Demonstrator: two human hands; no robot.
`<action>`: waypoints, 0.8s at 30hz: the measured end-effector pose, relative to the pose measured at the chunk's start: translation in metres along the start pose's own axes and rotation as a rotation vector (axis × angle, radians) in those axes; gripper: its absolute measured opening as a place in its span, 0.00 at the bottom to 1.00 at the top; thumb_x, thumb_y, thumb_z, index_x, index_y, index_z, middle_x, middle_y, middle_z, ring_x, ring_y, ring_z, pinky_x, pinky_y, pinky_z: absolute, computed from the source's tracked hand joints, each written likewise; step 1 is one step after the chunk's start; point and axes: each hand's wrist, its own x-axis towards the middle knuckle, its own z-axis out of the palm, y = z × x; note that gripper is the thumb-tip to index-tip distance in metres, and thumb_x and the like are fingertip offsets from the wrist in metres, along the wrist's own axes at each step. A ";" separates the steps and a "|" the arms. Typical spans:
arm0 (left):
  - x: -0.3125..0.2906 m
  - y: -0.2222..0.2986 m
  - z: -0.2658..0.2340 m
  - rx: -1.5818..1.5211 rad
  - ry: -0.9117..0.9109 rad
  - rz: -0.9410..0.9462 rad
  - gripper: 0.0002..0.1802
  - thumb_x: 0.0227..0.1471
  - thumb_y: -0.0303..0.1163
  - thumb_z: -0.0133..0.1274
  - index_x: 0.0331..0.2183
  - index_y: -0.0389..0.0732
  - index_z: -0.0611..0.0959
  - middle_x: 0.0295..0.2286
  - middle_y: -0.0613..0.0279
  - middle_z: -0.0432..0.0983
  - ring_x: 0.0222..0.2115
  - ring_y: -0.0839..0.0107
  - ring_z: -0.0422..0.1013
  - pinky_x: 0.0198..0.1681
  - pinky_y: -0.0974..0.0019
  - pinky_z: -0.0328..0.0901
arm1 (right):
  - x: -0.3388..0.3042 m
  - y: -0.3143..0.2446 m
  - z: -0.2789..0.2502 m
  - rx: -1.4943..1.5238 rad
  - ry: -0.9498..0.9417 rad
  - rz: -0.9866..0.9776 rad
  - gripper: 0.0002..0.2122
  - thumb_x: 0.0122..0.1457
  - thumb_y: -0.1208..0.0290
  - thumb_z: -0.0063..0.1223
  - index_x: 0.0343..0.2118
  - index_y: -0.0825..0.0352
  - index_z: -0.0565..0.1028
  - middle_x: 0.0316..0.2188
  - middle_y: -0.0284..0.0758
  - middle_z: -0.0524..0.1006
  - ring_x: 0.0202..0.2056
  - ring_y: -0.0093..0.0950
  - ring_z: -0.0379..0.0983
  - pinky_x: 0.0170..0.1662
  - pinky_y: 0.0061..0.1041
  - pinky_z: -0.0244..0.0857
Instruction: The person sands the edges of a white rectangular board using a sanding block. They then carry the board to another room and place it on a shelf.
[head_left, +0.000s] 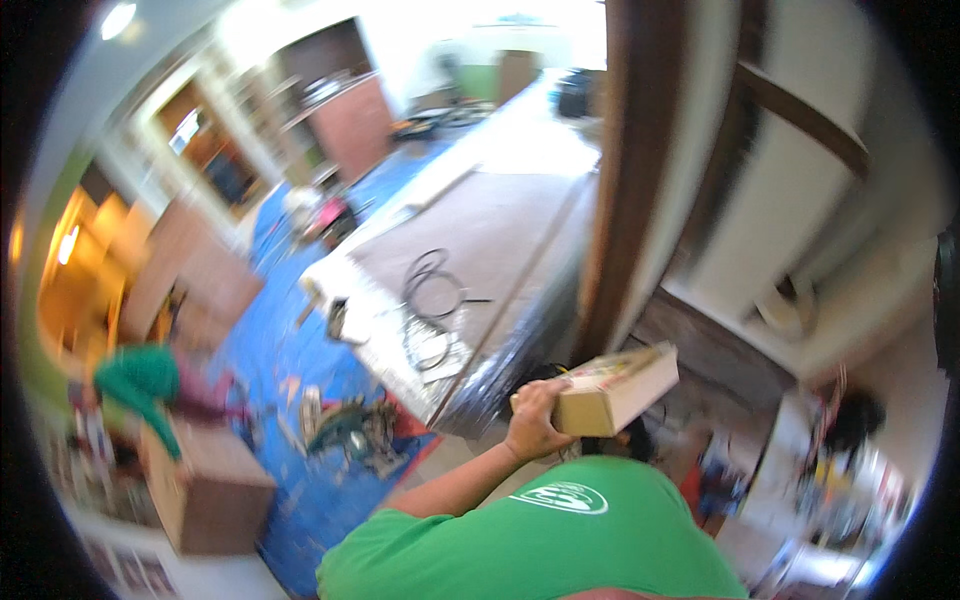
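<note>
My left hand is closed round the near left end of a long, narrow, pale cardboard box, held up in front of my chest. Its upper side shows blurred coloured patches; whether these are print or contents I cannot make out. My right hand does not show. Beyond the box stands a large table or bench with a brown sheet on top and shiny wrapping along its edges. A loose coil of black cable lies on it.
A dark wooden post rises close beside the box. Blue sheeting covers the floor, with piled tools on it. At the left, a co-worker in green bends over a brown wooden box. Cluttered items fill the lower right.
</note>
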 end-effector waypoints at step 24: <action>-0.129 -0.024 -0.042 0.131 0.381 -0.246 0.47 0.32 0.41 0.73 0.56 0.46 0.72 0.50 0.56 0.74 0.51 0.53 0.69 0.57 0.47 0.59 | 0.117 -0.105 0.062 -0.669 -0.065 -0.029 0.22 0.69 0.54 0.52 0.23 0.67 0.75 0.19 0.38 0.76 0.24 0.35 0.76 0.32 0.40 0.73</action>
